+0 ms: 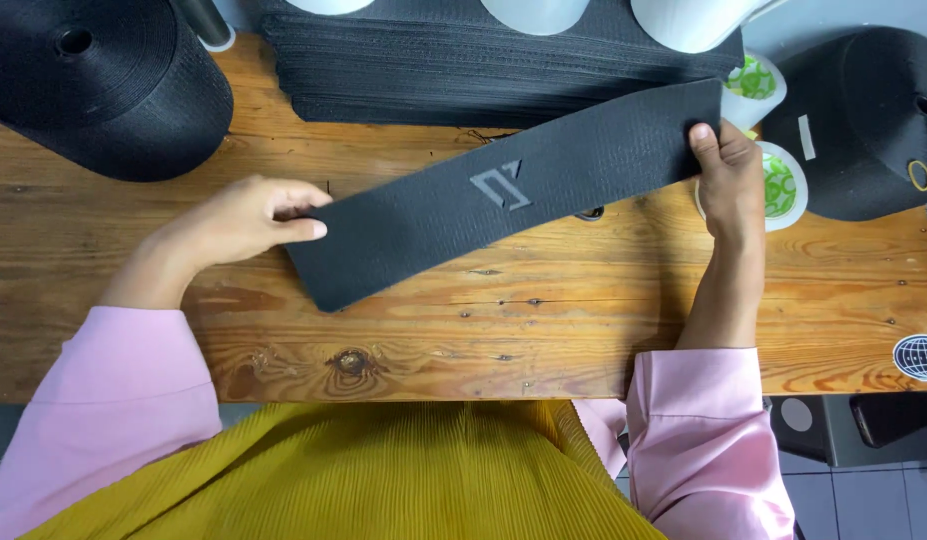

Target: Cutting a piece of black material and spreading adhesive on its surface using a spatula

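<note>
A black fabric strip (pixel 513 192) is being gripped at its ends by the left hand (pixel 245 218) and the right hand (pixel 728 172), and is being held slanted just above the wooden surface (pixel 483 330), near a stack of black strips (pixel 463 70).

bare wooden table (pixel 543 330) near edge, black strip stack (pixel 483 60) behind, rolls (pixel 93 85) flanking
</note>
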